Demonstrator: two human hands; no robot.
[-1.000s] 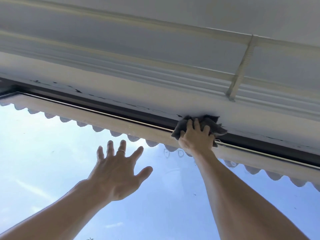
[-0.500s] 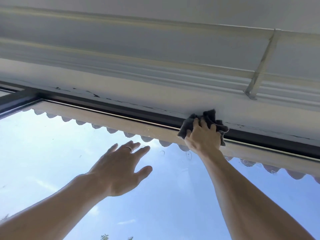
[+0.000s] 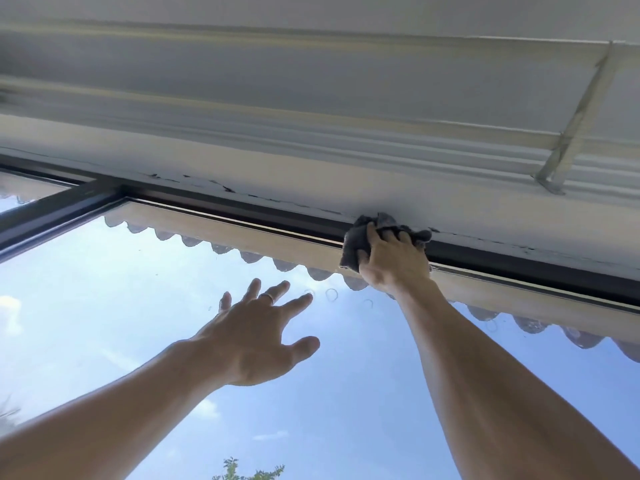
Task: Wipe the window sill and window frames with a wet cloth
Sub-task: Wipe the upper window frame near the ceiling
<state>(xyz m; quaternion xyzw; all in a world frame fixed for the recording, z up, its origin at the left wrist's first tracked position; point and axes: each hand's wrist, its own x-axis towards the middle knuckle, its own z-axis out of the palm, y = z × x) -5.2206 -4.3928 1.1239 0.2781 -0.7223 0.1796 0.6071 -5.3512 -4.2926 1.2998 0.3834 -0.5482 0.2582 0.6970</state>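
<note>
Window pane (image 3: pixel 104 341): filling the lower half of the view, showing blue sky, thin cloud and a treetop at the bottom edge; faint ring-shaped marks dotting the glass near the top.

White surround (image 3: pixel 311 133): spanning the whole upper view in stepped mouldings, with cracked, flaking paint running along its lower edge just above the dark frame.

Awning (image 3: pixel 242 242): showing through the glass as a pale band with a scalloped edge, running parallel to the frame.

Window frame (image 3: pixel 242 216): crossing the view as a dark top rail, sloping down to the right, meeting a dark upright at the far left.

Bracket (image 3: pixel 575 126): lying as a pale strip across the mouldings at upper right.

Right hand (image 3: pixel 391 265): reaching overhead on a raised arm, fingers curling over a bunched cloth, clenching it and pressing it up against the top rail.

Left hand (image 3: pixel 256 337): reaching toward the pane, fingers spreading and relaxed, grasping nothing; cannot tell whether touching the glass.

Cloth (image 3: pixel 356 242): sitting dark grey and crumpled at the seam between the dark rail and the cracked white edge, poking out left of and above the right fingers.

Ring (image 3: pixel 268 297): circling one finger of the left hand.
</note>
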